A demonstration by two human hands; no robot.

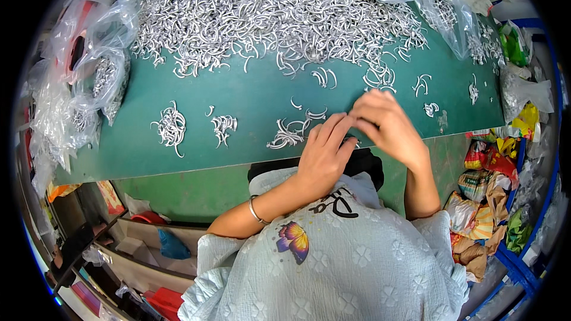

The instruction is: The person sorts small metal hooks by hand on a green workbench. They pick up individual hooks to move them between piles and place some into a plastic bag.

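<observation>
Green and flat, the counter (250,92) carries a great heap of small curved silvery metal hooks (267,6) along its far side, with clear plastic bags (89,71) slumped at its left end and another clear bag of the same parts (440,6) at the far right. Nearer the person lie little sorted bunches of the hooks: one bundle (171,126) to the left, a smaller one (224,126) beside it, and a loose cluster (291,134) just left of the hands. Both hands meet at the counter's near edge. The left hand (324,151), a thin metal bangle (256,209) on its wrist, lies back upward with its fingers (333,128) stretched out and close together, their tips touching the right hand. The right hand (389,128) is curled, its fingers (369,107) bent inward over something between the two hands; what they pinch I cannot tell, since the hand hides it. Crumpled coloured wrappers (488,184) are piled on the floor to the right.
</observation>
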